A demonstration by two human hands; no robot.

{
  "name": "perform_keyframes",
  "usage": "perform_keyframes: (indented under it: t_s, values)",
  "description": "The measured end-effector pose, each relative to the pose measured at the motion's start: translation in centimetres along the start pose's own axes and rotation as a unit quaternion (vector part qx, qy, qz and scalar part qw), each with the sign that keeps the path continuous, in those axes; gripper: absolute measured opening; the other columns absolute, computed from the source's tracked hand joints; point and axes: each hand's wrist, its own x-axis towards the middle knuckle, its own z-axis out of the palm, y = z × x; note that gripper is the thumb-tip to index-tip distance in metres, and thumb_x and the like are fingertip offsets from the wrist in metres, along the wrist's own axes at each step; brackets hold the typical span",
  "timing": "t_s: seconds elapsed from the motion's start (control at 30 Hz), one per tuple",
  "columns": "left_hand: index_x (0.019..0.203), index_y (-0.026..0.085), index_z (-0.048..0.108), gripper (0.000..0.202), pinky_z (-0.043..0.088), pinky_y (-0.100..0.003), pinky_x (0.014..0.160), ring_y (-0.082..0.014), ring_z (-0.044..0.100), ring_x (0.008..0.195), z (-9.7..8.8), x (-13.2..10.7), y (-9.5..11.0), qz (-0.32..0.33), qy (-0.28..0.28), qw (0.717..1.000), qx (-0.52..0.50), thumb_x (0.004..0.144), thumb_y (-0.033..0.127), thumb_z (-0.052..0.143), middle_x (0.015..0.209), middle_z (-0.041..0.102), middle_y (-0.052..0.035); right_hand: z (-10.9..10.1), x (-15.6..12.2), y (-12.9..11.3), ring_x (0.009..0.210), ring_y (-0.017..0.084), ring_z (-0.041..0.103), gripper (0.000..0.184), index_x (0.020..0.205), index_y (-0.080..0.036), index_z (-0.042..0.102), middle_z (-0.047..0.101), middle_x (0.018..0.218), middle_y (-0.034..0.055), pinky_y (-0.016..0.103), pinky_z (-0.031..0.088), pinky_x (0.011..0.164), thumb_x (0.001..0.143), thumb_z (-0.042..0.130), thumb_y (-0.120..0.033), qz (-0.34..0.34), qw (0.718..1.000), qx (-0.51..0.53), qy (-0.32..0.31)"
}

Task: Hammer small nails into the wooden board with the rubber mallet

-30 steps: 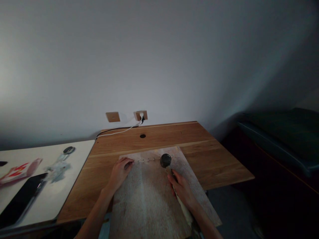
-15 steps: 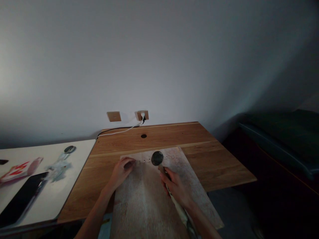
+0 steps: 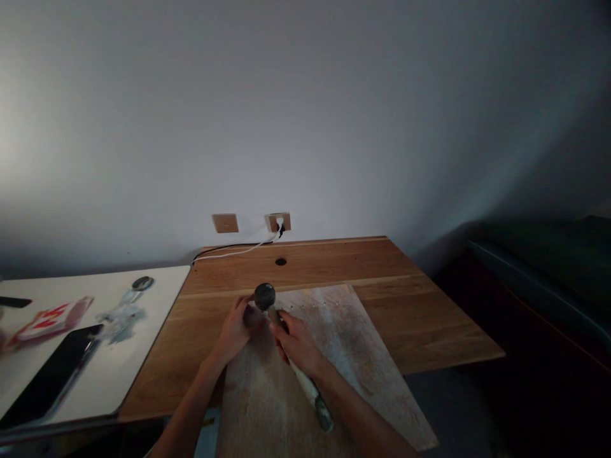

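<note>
My right hand [image 3: 298,343] is wrapped round the pale, dark-ended handle of a hammer [image 3: 265,297]. The hammer's round dark head covers the fingertips of my left hand [image 3: 235,329]. Those left fingers are curled and pinched at the upper left of a worn wooden board [image 3: 267,407]; whatever they hold is hidden. Along the board's far edge, right of the hammer head, stands a row of several small shiny nails [image 3: 302,306].
The board lies on a brown wooden table [image 3: 449,331]. On a white table [image 3: 114,369] at left are a black phone [image 3: 50,375], a red and white packet [image 3: 55,319], a crumpled clear plastic bag [image 3: 121,320] and a round dark lid [image 3: 142,283]. Cables [image 3: 233,253] run to a wall socket [image 3: 279,222].
My right hand has swung the hammer leftward, so its head now lies over my left fingertips. The view has shifted slightly, and my left hand stays near the board's upper left corner.
</note>
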Motion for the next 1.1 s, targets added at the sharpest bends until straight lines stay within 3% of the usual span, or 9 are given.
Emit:
perform_keyframes:
  t_s: [0.1,0.27,0.53,0.63,0.7,0.77,0.87,1.0,1.1]
  values:
    - [0.122,0.021,0.061,0.051,0.058,-0.040,0.087,-0.0235,0.067,0.096,0.1,-0.1,-0.1,-0.001,-0.005,1.000,-0.009,0.073,0.027,0.072,0.119,0.062,-0.0095,0.4,0.3,0.1,0.037,0.007,0.047,0.026,0.084,-0.022,0.050,0.052,0.061,-0.0072,0.018,0.032,0.035,0.095,0.055,-0.045,0.026,0.999,-0.022,-0.013]
    - [0.118,0.021,0.062,0.048,0.055,-0.043,0.096,-0.0283,0.064,0.110,0.1,-0.2,-0.4,0.014,-0.010,1.000,-0.025,0.072,0.028,0.072,0.122,0.061,-0.0112,0.9,0.2,-0.1,0.038,0.007,0.046,0.023,0.091,-0.022,0.054,0.050,0.060,-0.0079,0.017,0.035,0.035,0.096,0.053,-0.044,-0.011,1.000,-0.019,0.002]
    - [0.124,0.022,0.061,0.047,0.057,-0.043,0.094,-0.0260,0.067,0.106,0.1,-0.2,-0.3,0.002,-0.024,1.000,0.006,0.078,0.028,0.068,0.125,0.061,-0.0103,0.3,-1.4,0.4,0.038,0.007,0.044,0.032,0.093,-0.021,0.056,0.051,0.063,-0.0075,0.020,0.032,0.035,0.089,0.058,-0.053,0.026,0.999,0.043,0.012]
    - [0.128,0.024,0.060,0.046,0.057,-0.042,0.093,-0.0236,0.068,0.103,-0.1,-0.1,-0.3,-0.006,-0.037,0.999,0.023,0.082,0.025,0.064,0.129,0.061,-0.0097,-0.5,-4.3,0.7,0.039,0.007,0.044,0.046,0.097,-0.020,0.057,0.052,0.065,-0.0069,0.020,0.031,0.035,0.082,0.063,-0.063,0.049,0.986,0.139,0.078]
    - [0.128,0.024,0.060,0.046,0.057,-0.043,0.093,-0.0229,0.068,0.100,-0.2,-0.1,-0.3,-0.004,-0.037,0.999,0.028,0.083,0.025,0.063,0.127,0.062,-0.0094,-1.1,-6.5,1.2,0.042,0.009,0.047,0.054,0.109,-0.021,0.058,0.055,0.068,-0.0055,0.021,0.033,0.036,0.081,0.062,-0.066,0.070,0.959,0.218,0.169]
    - [0.127,0.024,0.060,0.042,0.058,-0.042,0.091,-0.0218,0.068,0.096,-0.1,0.0,-0.4,0.002,-0.032,0.999,0.027,0.085,0.027,0.061,0.122,0.063,-0.0089,-1.7,-8.4,1.9,0.047,0.012,0.053,0.060,0.119,-0.023,0.055,0.059,0.072,-0.0035,0.024,0.041,0.041,0.079,0.063,-0.067,0.075,0.927,0.279,0.238]
    - [0.122,0.023,0.063,0.035,0.058,-0.041,0.091,-0.0209,0.068,0.094,-0.1,0.0,-0.4,0.011,-0.028,0.999,0.024,0.088,0.030,0.059,0.118,0.063,-0.0084,-2.7,-10.3,3.0,0.063,0.020,0.067,0.061,0.110,-0.024,0.057,0.065,0.079,0.0013,0.032,0.055,0.055,0.073,0.069,-0.071,0.088,0.899,0.310,0.295]
    - [0.121,0.023,0.064,0.034,0.057,-0.041,0.091,-0.0217,0.068,0.094,-0.2,0.1,-0.2,0.017,-0.027,0.999,0.035,0.089,0.033,0.059,0.116,0.064,-0.0076,-4.1,-11.6,4.4,0.090,0.029,0.074,0.062,0.105,-0.024,0.062,0.073,0.096,0.0075,0.039,0.061,0.071,0.066,0.079,-0.069,0.108,0.913,0.295,0.260]
    - [0.120,0.023,0.064,0.034,0.057,-0.041,0.091,-0.0221,0.068,0.094,-0.3,0.2,-0.1,0.013,-0.037,0.999,0.038,0.088,0.034,0.059,0.116,0.064,-0.0081,-5.0,-12.3,5.2,0.074,0.025,0.073,0.062,0.104,-0.022,0.064,0.072,0.089,0.0063,0.036,0.060,0.062,0.065,0.080,-0.069,0.125,0.947,0.242,0.168]
